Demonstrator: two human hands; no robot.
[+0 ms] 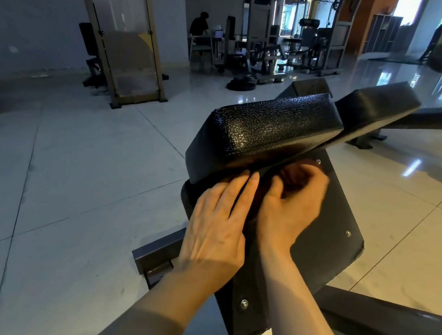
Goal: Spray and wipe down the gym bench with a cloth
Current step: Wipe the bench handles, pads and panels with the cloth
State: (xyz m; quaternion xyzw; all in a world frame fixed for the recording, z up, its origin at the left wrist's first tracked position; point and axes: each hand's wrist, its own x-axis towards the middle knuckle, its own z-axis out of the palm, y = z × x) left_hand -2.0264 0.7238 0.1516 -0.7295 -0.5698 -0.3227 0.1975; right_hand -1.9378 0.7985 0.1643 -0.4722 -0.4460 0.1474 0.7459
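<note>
The gym bench has a black textured pad [270,123] raised above a flat black panel [326,237] with screws. Both hands are at the gap between pad and panel. My left hand [218,223] lies flat, its straight fingers pressed against the lower edge of the pad. Just to its right, my right hand [291,202] is blurred, with its fingers curled round a dark reddish-brown wad [298,167] that looks like a cloth pushed into the gap. No spray bottle is in view.
A second black pad [377,103] continues to the far right. Dark steel frame beams [390,327] run low at the right and near left [155,254]. Glossy tiled floor surrounds the bench. Gym machines [266,52] and a seated person [200,28] are far behind.
</note>
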